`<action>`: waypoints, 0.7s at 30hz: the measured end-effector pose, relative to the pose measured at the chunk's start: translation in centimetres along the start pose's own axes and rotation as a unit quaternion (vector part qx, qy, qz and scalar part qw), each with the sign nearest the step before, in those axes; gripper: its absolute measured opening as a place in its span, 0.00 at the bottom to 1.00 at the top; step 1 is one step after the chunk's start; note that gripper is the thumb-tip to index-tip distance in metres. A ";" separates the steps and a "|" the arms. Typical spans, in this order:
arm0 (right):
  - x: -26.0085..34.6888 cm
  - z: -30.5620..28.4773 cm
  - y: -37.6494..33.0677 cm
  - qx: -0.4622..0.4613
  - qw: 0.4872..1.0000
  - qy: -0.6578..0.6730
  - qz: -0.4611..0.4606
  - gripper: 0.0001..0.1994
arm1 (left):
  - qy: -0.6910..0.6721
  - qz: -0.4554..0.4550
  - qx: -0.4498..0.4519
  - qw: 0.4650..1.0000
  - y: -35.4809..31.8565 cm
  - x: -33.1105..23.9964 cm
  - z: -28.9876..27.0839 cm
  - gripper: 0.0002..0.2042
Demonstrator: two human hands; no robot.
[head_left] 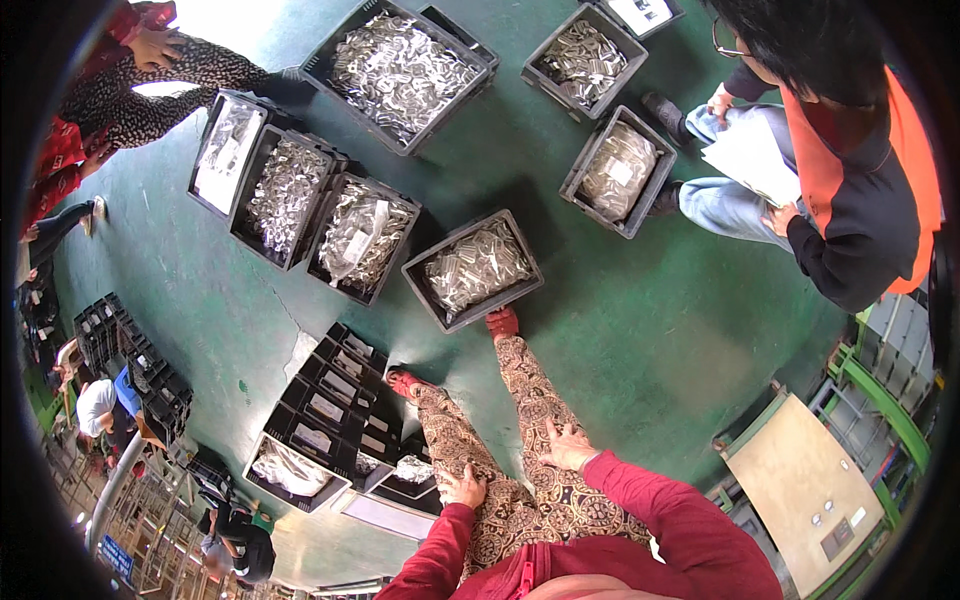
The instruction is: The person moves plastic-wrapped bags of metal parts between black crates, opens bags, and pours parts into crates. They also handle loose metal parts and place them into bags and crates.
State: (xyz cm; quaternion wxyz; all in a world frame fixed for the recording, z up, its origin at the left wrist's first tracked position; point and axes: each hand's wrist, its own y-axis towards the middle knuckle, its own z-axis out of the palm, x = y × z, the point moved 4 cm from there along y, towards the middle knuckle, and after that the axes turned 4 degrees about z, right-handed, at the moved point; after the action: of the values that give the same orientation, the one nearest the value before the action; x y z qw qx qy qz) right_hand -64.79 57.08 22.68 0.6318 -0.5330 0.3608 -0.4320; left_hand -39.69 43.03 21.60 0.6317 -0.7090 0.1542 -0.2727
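Note:
My left hand (463, 488) lies on my left thigh, fingers apart and holding nothing. On the other thigh rests my right hand (567, 447), also spread and without anything in it. Both touch my patterned trousers (530, 385). Just beyond my right foot stands a dark plastic crate (425, 298) with shiny metal parts (478, 266) heaped in it. Beside my left leg is a stack of black crates (310, 385), and the front one holds a clear plastic bag (290, 468).
More crates of metal parts stand ahead, including a large crate (406, 148) and a crate with a bagged load (627, 232). At the right a person in an orange vest (910, 190) holds papers (748, 160). Other people are at the left. A machine panel (800, 480) is near right.

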 end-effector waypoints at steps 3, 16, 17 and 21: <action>-0.3 -0.6 -0.3 -0.008 0.999 0.031 -0.011 0.47 | 0.013 -0.009 0.021 1.000 -0.8 -1.1 -1.5 0.33; -1.2 0.1 0.3 0.029 0.999 0.022 -0.032 0.47 | 0.010 0.025 -0.048 0.998 -0.2 0.1 0.4 0.31; -1.5 0.1 0.8 0.031 0.999 0.016 -0.041 0.46 | 0.019 0.024 -0.064 0.997 0.1 0.3 0.8 0.31; -2.1 -3.8 3.0 0.058 0.993 0.051 -0.094 0.36 | 0.022 0.036 -0.086 0.995 -0.8 -0.2 0.4 0.31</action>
State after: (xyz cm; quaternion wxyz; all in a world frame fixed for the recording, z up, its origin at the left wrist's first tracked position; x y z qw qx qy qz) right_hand -68.54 57.83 19.07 0.5987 -0.5046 0.3154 -0.5362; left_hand -39.76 43.60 22.31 0.5744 -0.7487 0.2161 -0.2508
